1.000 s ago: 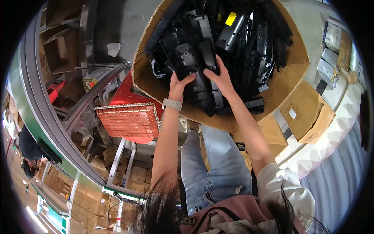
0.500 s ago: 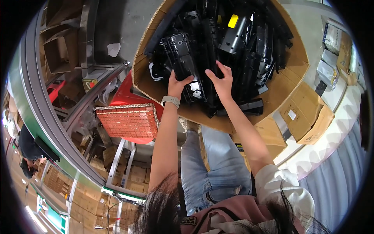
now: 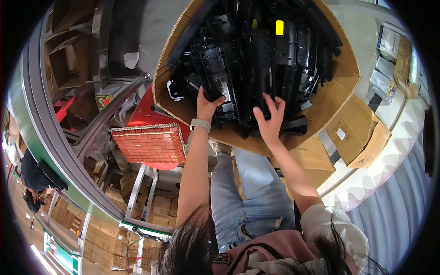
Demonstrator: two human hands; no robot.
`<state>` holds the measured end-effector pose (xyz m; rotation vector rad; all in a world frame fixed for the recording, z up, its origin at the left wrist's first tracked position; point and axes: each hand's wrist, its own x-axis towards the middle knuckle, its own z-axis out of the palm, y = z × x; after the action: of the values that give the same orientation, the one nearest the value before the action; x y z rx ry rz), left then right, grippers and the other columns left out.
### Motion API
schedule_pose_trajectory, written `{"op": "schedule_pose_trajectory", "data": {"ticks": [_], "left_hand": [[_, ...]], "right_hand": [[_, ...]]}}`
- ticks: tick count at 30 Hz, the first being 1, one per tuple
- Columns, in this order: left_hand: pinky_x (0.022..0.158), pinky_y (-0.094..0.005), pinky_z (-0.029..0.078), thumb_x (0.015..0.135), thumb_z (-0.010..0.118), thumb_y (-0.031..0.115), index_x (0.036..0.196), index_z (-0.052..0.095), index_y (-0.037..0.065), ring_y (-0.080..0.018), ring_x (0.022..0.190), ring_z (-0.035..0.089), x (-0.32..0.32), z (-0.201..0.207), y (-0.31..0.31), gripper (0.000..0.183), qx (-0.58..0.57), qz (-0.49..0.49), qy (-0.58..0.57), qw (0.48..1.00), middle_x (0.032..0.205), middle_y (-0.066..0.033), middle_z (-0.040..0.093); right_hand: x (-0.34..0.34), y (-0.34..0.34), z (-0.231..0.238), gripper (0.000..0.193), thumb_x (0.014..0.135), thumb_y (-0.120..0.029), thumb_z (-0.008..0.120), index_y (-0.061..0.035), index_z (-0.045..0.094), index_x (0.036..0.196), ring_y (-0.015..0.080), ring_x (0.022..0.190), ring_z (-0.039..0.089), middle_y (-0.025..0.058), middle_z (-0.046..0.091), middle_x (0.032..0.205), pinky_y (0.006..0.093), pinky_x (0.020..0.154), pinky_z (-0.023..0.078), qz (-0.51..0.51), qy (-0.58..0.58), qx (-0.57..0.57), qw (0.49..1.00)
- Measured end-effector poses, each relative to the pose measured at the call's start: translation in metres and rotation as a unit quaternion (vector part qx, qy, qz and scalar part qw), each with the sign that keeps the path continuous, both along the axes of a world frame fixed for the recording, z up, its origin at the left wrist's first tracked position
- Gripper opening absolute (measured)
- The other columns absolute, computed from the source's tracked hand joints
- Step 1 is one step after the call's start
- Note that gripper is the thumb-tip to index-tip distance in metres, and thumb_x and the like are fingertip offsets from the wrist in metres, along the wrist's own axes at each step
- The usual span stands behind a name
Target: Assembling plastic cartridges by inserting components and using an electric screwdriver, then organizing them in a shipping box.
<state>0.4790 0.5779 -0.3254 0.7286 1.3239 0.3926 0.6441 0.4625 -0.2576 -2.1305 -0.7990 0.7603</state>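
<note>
A large cardboard box holds a heap of long black plastic housings that look like toner cartridge parts. At its near left, my left hand, with a watch strap at the wrist, grips the lower end of a black plastic housing with screw holes and a shiny metallic strip; its fingers go partly out of sight behind it. To the right, my right hand has its thumb and fingers spread, with nothing between them. Its fingertips are by the lower end of another long black housing; whether they touch it I cannot tell.
A housing with a yellow label lies farther back in the box. Left of the box is a red stool with a woven red cushion. A metal-framed bench runs along the left, and a flattened carton lies at right.
My right hand has drawn back toward me and slightly right, its fingers spreading. The housing with the yellow label now lies straighter. My left hand has stayed nearly in place.
</note>
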Motion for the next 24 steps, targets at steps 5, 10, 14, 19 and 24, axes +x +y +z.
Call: {"op": "schedule_pose_trajectory", "data": {"ticks": [5,10,14,19,24], "left_hand": [[0.088,-0.0278,0.044,0.064,0.073,-0.01,0.119,0.047,0.002,-0.0164,0.096,0.057,0.002,0.001,-0.002,0.063,-0.008,-0.012,-0.006,1.0,0.107,-0.0056,0.061],[0.089,-0.0285,0.044,0.062,0.073,-0.01,0.123,0.044,0.001,-0.0174,0.097,0.057,0.004,0.004,-0.008,0.069,0.007,-0.03,0.024,0.999,0.109,-0.0071,0.06],[0.089,-0.029,0.044,0.061,0.072,-0.007,0.125,0.044,0.0,-0.0182,0.098,0.057,-0.011,-0.009,-0.007,0.07,0.05,-0.059,0.015,0.997,0.109,-0.0078,0.06],[0.089,-0.0287,0.043,0.061,0.07,-0.005,0.128,0.041,0.0,-0.0185,0.098,0.057,-0.008,-0.006,-0.008,0.073,0.075,-0.079,0.025,0.994,0.109,-0.0082,0.06],[0.085,-0.0275,0.044,0.063,0.061,-0.009,0.124,0.048,0.001,-0.0173,0.093,0.057,-0.004,0.001,-0.008,0.063,0.08,-0.033,0.03,0.996,0.104,-0.0046,0.06]], "right_hand": [[-0.022,-0.03,-0.014,0.029,0.085,-0.026,0.063,-0.0089,0.063,0.109,0.0309,0.099,0.053,0.0166,0.048,0.109,0.0345,0.087,0.041,0.045,0.101,-0.052,0.992],[-0.019,-0.026,-0.028,0.05,0.08,-0.022,0.068,-0.0021,0.046,0.121,0.0265,0.1,0.056,0.0153,0.051,0.113,0.0357,0.088,0.043,-0.104,0.142,-0.052,0.983],[-0.007,-0.019,-0.042,0.068,0.073,-0.022,0.071,-0.0023,0.039,0.129,0.0292,0.104,0.055,0.017,0.052,0.115,0.036,0.092,0.042,-0.072,0.263,-0.06,0.96],[0.001,-0.01,-0.04,0.072,0.067,-0.024,0.069,0.0004,0.041,0.129,0.0352,0.112,0.049,0.0202,0.047,0.121,0.0376,0.097,0.039,0.025,0.18,-0.235,0.955],[-0.008,-0.006,-0.044,0.07,0.064,-0.02,0.066,0.0023,0.045,0.127,0.0366,0.113,0.048,0.0212,0.041,0.125,0.0369,0.097,0.039,0.011,0.198,-0.261,0.945]]}}
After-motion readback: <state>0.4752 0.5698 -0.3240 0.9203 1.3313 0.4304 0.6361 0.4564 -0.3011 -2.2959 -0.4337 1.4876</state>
